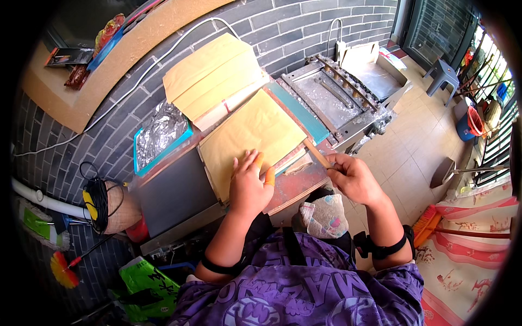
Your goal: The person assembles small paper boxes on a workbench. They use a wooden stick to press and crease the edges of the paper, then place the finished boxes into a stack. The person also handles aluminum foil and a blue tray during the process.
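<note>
My left hand (251, 183) lies flat with spread fingers on the near edge of a stack of yellow-brown paper sheets (253, 134). Two of its fingers wear orange finger cots. My right hand (352, 177) grips a thin wooden stick (317, 154) between thumb and fingers; the stick's far end meets the right corner of the stack. Behind the stack, another pile of yellow-brown paper (216, 73) rests on a bundle of paler sheets with a red mark. A ribbed teal mat (304, 112) shows beyond the stack's right edge.
A turquoise tray (157, 163) with crumpled silvery foil stands at the left, by a dark flat plate (177, 193). To the right is a metal frame machine (334, 95) with a metal tray (377, 79). A patterned cloth (326, 216) lies close to my body. A gray stool (443, 77) stands on the tiled floor.
</note>
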`<act>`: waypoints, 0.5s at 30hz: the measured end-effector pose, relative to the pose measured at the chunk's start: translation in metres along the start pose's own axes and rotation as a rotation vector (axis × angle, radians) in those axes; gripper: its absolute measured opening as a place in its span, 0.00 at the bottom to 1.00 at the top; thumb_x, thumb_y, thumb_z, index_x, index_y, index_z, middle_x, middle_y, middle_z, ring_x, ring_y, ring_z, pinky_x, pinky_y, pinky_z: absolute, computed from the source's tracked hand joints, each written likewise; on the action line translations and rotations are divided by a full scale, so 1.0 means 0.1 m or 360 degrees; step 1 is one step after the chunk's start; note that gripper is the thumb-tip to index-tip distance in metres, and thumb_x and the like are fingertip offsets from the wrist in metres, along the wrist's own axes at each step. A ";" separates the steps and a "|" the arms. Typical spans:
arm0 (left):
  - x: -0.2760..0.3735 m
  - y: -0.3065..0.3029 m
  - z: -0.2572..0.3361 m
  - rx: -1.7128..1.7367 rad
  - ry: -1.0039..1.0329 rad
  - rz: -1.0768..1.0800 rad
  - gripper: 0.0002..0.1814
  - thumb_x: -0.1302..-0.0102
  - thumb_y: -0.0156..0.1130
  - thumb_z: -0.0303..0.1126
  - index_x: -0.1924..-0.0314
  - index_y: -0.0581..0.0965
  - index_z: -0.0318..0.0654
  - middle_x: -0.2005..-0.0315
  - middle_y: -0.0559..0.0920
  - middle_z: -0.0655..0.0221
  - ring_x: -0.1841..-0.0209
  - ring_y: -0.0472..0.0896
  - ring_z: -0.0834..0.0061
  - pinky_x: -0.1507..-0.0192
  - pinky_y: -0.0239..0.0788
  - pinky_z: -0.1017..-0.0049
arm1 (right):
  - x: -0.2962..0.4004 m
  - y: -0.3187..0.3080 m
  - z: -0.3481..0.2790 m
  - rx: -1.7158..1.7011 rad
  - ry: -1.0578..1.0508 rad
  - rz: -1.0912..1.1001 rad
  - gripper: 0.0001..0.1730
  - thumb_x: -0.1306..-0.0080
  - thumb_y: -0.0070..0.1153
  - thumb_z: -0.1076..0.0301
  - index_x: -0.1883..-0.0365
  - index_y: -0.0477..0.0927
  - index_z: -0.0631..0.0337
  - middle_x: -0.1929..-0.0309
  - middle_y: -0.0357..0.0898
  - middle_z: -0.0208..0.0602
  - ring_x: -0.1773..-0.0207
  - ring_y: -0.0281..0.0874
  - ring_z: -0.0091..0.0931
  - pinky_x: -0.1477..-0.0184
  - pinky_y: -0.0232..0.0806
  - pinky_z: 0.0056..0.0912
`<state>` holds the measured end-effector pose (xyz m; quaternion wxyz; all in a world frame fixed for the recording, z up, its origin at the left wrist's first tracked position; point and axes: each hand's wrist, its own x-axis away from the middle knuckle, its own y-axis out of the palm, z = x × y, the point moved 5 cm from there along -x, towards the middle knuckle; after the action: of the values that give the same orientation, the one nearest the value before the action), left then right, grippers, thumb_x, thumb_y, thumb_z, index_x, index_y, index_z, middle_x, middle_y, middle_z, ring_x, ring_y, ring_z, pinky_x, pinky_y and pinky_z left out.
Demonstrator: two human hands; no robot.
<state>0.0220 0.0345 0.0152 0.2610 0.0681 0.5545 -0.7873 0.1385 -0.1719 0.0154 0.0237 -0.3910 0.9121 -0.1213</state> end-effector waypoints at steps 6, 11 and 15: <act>-0.60 0.16 -0.36 0.1497 -0.0602 -0.0010 0.19 0.29 0.56 0.38 0.48 0.76 0.28 0.54 0.82 0.51 0.52 0.83 0.58 0.48 0.75 0.63 | -0.01 -0.01 -0.07 0.0033 0.0015 0.0026 0.16 0.32 0.52 0.76 0.47 0.76 0.70 0.80 0.69 0.23 0.78 0.65 0.14 0.76 0.58 0.21; -1.07 0.40 -0.50 0.1945 -0.1211 -0.0370 0.16 0.27 0.54 0.39 0.56 0.77 0.30 0.62 0.83 0.54 0.59 0.85 0.65 0.59 0.80 0.66 | 0.16 0.04 -0.13 0.0224 -0.0092 0.0007 0.16 0.32 0.53 0.75 0.46 0.76 0.69 0.80 0.70 0.24 0.79 0.65 0.15 0.77 0.60 0.24; -1.18 0.41 -0.56 0.1621 -0.1114 -0.0298 0.12 0.32 0.59 0.32 0.55 0.78 0.30 0.63 0.84 0.59 0.63 0.84 0.68 0.65 0.80 0.69 | 0.47 0.09 -0.19 0.0345 -0.0136 -0.0069 0.18 0.35 0.55 0.78 0.46 0.77 0.67 0.80 0.71 0.26 0.78 0.65 0.16 0.76 0.60 0.25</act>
<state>0.1324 0.1150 0.0069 0.2918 -0.1269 -0.0051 -0.9480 0.0964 -0.1958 0.0340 0.1020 -0.4105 0.8831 -0.2029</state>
